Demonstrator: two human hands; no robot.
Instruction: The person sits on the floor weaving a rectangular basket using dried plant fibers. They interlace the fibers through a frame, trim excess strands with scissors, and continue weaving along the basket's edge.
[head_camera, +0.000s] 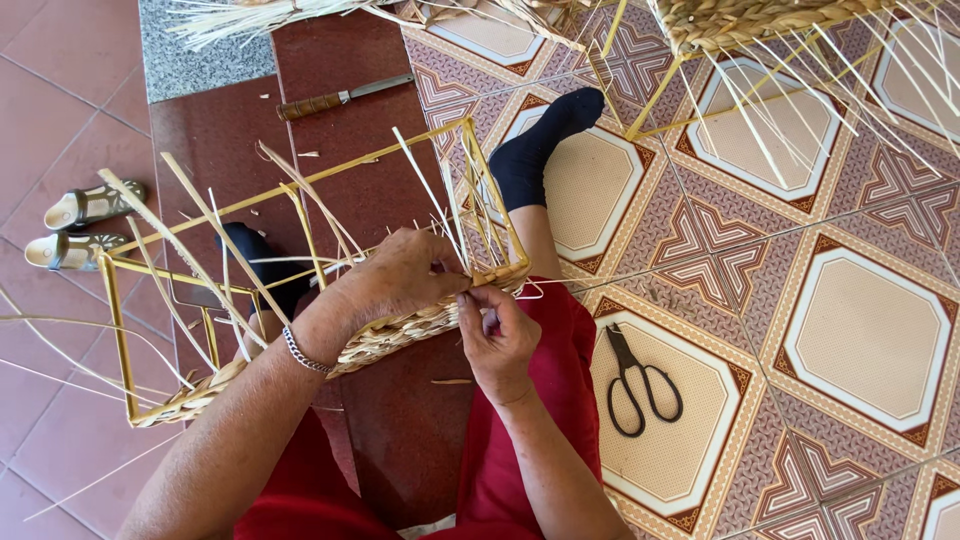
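Weaving straw onto a yellow wire frame (300, 195), centre-left of frame, resting on the lap; woven band (400, 335) runs along its lower edge. Left hand (400, 275) clamps over the band at centre; right hand (495, 335) pinches a straw strand (470, 285) near the frame corner. Looks mid-row; strand needs tucking tight. Scissors (640, 380) lower right, knife (345, 97) upper left.
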